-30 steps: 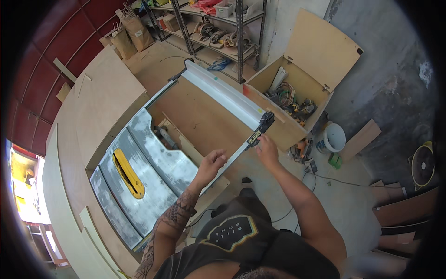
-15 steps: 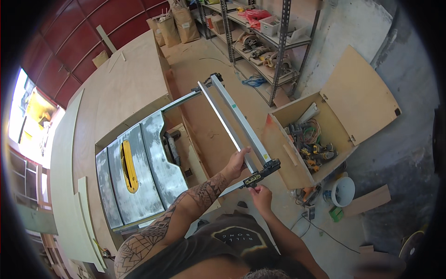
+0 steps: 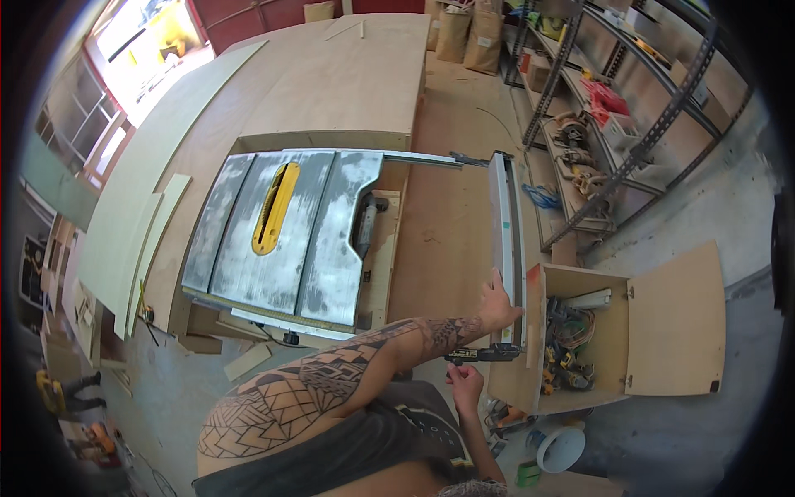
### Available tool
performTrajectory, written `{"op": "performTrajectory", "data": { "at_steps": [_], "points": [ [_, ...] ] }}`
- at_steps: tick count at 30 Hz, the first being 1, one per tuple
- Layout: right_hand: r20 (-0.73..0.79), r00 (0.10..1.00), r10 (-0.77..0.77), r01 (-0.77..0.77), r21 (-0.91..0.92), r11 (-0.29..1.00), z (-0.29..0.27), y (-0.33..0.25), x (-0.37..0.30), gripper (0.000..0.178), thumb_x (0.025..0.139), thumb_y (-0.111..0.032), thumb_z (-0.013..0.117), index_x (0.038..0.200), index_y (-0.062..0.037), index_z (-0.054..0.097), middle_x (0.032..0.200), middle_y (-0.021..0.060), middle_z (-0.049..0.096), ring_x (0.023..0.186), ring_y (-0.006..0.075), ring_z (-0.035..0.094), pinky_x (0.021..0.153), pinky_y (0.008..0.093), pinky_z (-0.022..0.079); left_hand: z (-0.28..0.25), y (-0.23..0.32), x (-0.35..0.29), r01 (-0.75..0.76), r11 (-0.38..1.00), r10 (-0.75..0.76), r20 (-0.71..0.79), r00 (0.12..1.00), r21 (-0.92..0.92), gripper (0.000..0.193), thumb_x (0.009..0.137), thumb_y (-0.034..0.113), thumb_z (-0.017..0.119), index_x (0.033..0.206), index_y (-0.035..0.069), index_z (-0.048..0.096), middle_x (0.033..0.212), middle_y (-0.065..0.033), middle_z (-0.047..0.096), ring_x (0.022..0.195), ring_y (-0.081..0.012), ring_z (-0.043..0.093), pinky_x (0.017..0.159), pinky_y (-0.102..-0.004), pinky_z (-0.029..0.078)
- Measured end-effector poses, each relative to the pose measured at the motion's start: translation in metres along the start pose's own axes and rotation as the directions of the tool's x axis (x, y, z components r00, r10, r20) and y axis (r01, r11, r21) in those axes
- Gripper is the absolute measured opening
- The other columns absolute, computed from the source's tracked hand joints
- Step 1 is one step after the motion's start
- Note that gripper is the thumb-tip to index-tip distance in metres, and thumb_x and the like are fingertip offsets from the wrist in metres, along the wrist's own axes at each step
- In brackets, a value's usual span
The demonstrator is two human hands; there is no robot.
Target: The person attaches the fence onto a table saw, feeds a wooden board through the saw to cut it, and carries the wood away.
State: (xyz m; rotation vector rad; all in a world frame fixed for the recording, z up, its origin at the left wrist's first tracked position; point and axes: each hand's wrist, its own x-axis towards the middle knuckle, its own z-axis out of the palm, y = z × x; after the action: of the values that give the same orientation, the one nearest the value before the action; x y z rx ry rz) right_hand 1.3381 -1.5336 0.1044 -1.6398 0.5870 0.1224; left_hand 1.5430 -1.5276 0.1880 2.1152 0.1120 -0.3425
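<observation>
A table saw [image 3: 232, 240] with a worn grey metal top and a yellow blade insert [image 3: 276, 211] stands at the left. Off its right side, on extended rails, runs a long metal rip fence [image 3: 507, 215]. My left hand [image 3: 498, 308], at the end of a tattooed arm, grips the near part of the fence, one finger stretched along it. At the fence's near end is a black and yellow end bracket [image 3: 480, 354]. Just below it, my right hand [image 3: 465, 385] has its fingers closed at the bracket's latch; the fingertips are partly hidden.
An open wooden box [image 3: 584, 340] of power tools and cables stands right of the fence, its lid [image 3: 675, 323] swung out. Metal shelving [image 3: 629, 157] lines the right side. A wooden worktable [image 3: 331, 74] lies beyond the saw. A white bucket [image 3: 561, 450] is at lower right.
The view has turned, so the saw now sits squarer. The fence's inner bar, held by my left hand, has closed in against the main fence. My right hand stays at the end bracket.
</observation>
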Motion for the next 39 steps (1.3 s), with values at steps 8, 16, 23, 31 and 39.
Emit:
{"op": "performTrajectory", "data": {
  "at_steps": [8,16,23,31,39],
  "points": [
    [0.111,0.925,0.363,-0.360,0.562,0.745,-0.049,0.019,0.002,0.036,0.098,-0.012,0.069,0.131,-0.0037,0.057,0.103,0.0077,0.066,0.090,0.0197,0.069,0.085,0.0336,0.058,-0.046,-0.009,0.003,0.094,0.892,0.046,0.296,0.954,-0.443,0.092,0.085,0.013,0.074,0.161,0.003,0.023,0.142,-0.0258,0.053,0.125,-0.0378,0.062,0.104,-0.0448,0.053],
    [0.322,0.737,-0.594,0.372,0.539,0.755,-0.027,-0.122,0.001,0.087,0.108,-0.059,0.048,0.164,0.0036,0.027,0.163,0.0218,0.040,0.152,0.0314,0.038,0.126,0.0440,0.028,-0.175,-0.052,-0.036,0.349,0.346,-0.029,0.362,0.932,-0.871,0.040,0.105,0.016,0.061,0.141,0.003,0.051,0.121,-0.0122,0.068,0.111,-0.0216,0.070,0.092,-0.0384,0.059],
    [0.652,0.632,-0.419,0.641,-0.137,0.755,0.039,-0.186,-0.019,0.072,0.109,-0.036,0.054,0.165,0.0022,0.028,0.159,0.0285,0.035,0.148,0.0441,0.038,0.124,0.0491,0.031,-0.195,-0.127,-0.029,0.167,0.487,-0.086,0.143,0.986,-0.857,0.041,0.108,0.030,0.061,0.136,0.000,0.064,0.111,-0.0076,0.074,0.089,-0.0127,0.072,0.075,-0.0300,0.061],
    [0.693,0.579,-0.430,0.700,-0.153,0.698,0.072,-0.231,-0.039,0.080,0.110,-0.046,0.053,0.166,0.0037,0.025,0.156,0.0313,0.034,0.143,0.0484,0.041,0.121,0.0532,0.033,-0.247,-0.127,-0.040,0.154,0.530,-0.045,0.154,0.987,-0.834,0.043,0.112,0.033,0.054,0.134,-0.001,0.065,0.113,-0.0078,0.074,0.092,-0.0111,0.071,0.079,-0.0283,0.060],
    [0.865,0.321,-0.387,0.654,0.093,0.751,0.172,-0.228,-0.070,0.091,0.108,-0.052,0.056,0.169,-0.0003,0.013,0.168,0.0309,0.018,0.156,0.0466,0.028,0.128,0.0484,0.025,-0.385,-0.195,-0.075,0.064,0.666,-0.098,-0.002,0.995,-0.743,0.036,0.106,0.021,0.060,0.136,0.000,0.065,0.112,-0.0058,0.074,0.093,-0.0095,0.070,0.080,-0.0264,0.058]
  ]
}}
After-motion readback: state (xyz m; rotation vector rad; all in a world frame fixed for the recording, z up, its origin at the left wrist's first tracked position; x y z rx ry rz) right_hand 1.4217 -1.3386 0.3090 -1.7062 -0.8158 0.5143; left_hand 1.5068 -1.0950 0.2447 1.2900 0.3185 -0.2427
